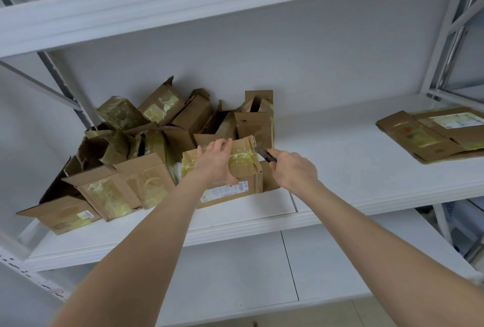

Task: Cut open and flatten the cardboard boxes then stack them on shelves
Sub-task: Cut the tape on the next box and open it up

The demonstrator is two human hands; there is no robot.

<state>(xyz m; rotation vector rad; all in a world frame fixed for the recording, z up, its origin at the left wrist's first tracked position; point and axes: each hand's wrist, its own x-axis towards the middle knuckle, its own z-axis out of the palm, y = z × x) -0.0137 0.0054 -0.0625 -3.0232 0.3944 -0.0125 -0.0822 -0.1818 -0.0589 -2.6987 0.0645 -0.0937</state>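
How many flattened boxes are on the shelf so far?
2 visible, right end of the shelf: a labelled flat box behind, a taped flat box overlapping in front. More may hide underneath.

Right hand (pixel 293 170) hides most of the cutter (pixel 264 154).

Box pile (pixel 146 143) crowds shelf (pixel 340 169) left half, back to wall. Bare shelf stretch between pile and flattened boxes (pixel 434 135) at right. Upper shelf (pixel 183 9) caps headroom.

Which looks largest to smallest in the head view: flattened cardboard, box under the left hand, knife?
1-2. flattened cardboard and box: they look alike, so unranked.
3. knife: clearly smallest.
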